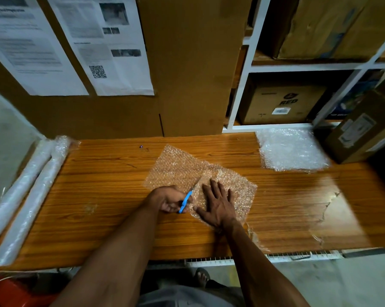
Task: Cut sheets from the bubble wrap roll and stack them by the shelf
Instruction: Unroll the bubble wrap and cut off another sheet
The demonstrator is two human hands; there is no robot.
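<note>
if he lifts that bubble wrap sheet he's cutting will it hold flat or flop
Probably flop: the bubble wrap sheet is thin and see-through, and crinkles around the flat right hand pressing it. It looks very light, so it may slide on the glossy table without that hold. Half cut by the scissors, it could droop at the slit.
</note>
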